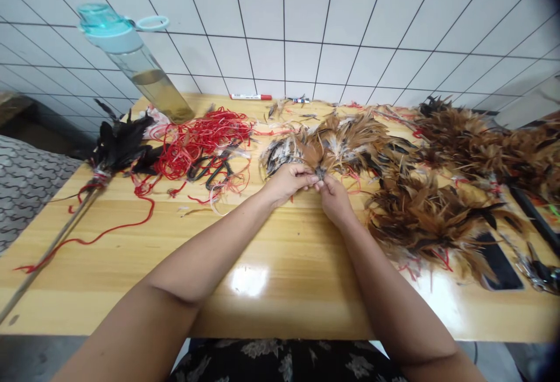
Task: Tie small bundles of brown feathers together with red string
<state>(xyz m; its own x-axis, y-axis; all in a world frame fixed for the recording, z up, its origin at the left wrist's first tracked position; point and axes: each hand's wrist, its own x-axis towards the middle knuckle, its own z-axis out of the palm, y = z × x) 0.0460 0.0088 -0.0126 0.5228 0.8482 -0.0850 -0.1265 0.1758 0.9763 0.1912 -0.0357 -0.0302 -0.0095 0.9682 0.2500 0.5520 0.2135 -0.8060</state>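
Observation:
Near the middle of the table, my left hand (291,184) and my right hand (335,198) meet, fingertips almost touching. Both pinch the dark lower end of a small bunch of brown feathers (314,156), whose tips fan out away from me. Just behind it lies a larger heap of brown and grey feathers (363,137). To the right is another pile of brown feathers (429,213). On the left sits a tangle of red string (210,131), with black-handled scissors (212,171) partly under loose strands.
A water bottle with a turquoise lid (149,73) stands at the back left. Black feathers tied to a stick (65,230) lie at the left. A red marker (251,97) rests by the tiled wall. At the right are a phone (499,262), keys (540,271) and more feather bundles (490,143).

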